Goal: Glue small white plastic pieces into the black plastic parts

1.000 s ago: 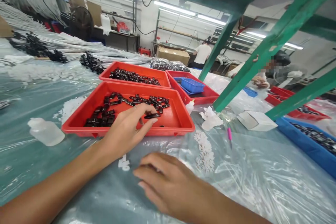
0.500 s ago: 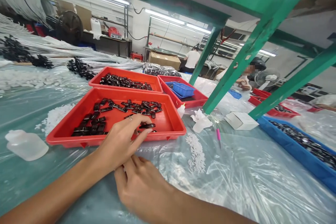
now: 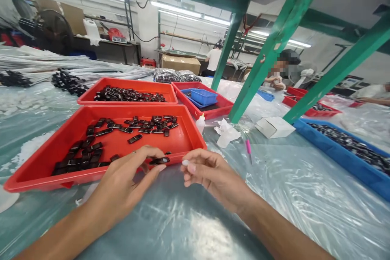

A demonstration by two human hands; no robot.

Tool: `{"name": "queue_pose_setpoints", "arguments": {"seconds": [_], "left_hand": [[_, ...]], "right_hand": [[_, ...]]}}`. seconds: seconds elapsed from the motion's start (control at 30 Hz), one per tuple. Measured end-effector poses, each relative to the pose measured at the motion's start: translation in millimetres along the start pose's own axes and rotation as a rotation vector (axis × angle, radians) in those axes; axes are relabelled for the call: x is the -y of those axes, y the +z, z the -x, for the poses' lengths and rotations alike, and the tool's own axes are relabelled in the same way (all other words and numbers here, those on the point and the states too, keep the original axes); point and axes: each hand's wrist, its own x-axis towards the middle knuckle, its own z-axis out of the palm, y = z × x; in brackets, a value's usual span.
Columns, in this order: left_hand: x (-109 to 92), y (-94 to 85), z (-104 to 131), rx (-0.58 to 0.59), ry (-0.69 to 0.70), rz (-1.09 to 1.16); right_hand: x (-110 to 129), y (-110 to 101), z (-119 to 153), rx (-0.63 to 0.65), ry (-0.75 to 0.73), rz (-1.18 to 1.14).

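Observation:
Between the thumb and fingers of my left hand (image 3: pixel 124 183) is a small glossy black plastic piece (image 3: pixel 160 161), with a pale spot at its right end. My right hand (image 3: pixel 217 174) pinches a tiny white piece (image 3: pixel 185 163), a short gap to the right of the black one. Both hands hover at the near edge of a red tray (image 3: pixel 195 138). Inside that tray, several similar black pieces (image 3: pixel 97 152) lie in loose rows along the left and back, and a single one (image 3: pixel 134 138) rests apart near the middle.
Behind stand another red tray (image 3: pixel 88 95) of black pieces and a red tray (image 3: pixel 225 110) holding blue containers. A dropper bottle (image 3: pixel 200 123), crumpled tissue (image 3: pixel 226 132), pink-handled tool (image 3: pixel 248 148) and white box (image 3: pixel 276 127) lie rightward. Green posts (image 3: pixel 224 61) rise beyond; people work farther off.
My hands were close together, the right below the left wrist. Now the right has moved up and rightward with a white piece, while the left has come nearer, still gripping the black piece.

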Motion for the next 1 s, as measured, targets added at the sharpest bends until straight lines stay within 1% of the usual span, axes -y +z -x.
{"name": "queue_pose_setpoints", "arguments": {"seconds": [0.07, 0.1, 0.17, 0.23, 0.3, 0.33, 0.43, 0.6, 0.67, 0.77, 0.87, 0.93, 1.0], "left_hand": [[-2, 1.4, 1, 0.026, -0.018, 0.012], [-3, 2.2, 2, 0.033, -0.034, 0.023], [-7, 4.2, 5, 0.04, -0.064, 0.05], [-12, 5.6, 8, 0.061, -0.069, 0.083], [-15, 5.8, 10, 0.089, -0.044, 0.105], [-17, 5.5, 11, 0.107, -0.031, 0.112], [-18, 3.5, 14, 0.131, -0.032, 0.127], [-20, 4.0, 17, 0.125, -0.095, 0.219], [-24, 7.1, 17, 0.121, -0.121, 0.295], [-32, 12.0, 17, 0.102, -0.205, 0.44], [-40, 13.0, 21, 0.095, -0.248, 0.504], [-43, 11.7, 24, 0.096, -0.254, 0.52], [-43, 10.3, 25, 0.097, -0.262, 0.536]], "right_hand": [[-1, 6, 4, 0.004, -0.038, 0.049], [-2, 9, 6, -0.009, -0.093, 0.113], [-2, 15, 12, -0.082, -0.286, 0.32], [-3, 18, 17, -0.171, -0.543, 0.579], [-5, 19, 20, -0.198, -0.743, 0.792], [-7, 20, 21, -0.184, -0.796, 0.852], [-13, 22, 23, -0.162, -0.838, 0.894], [-17, 27, 27, -0.193, -0.865, 0.934], [-17, 28, 27, -0.198, -0.872, 0.957], [-20, 29, 28, -0.217, -0.907, 1.006], [-26, 33, 30, -0.219, -0.93, 0.956], [-28, 37, 33, -0.2, -0.915, 0.884], [-26, 39, 34, -0.172, -0.88, 0.847]]}}
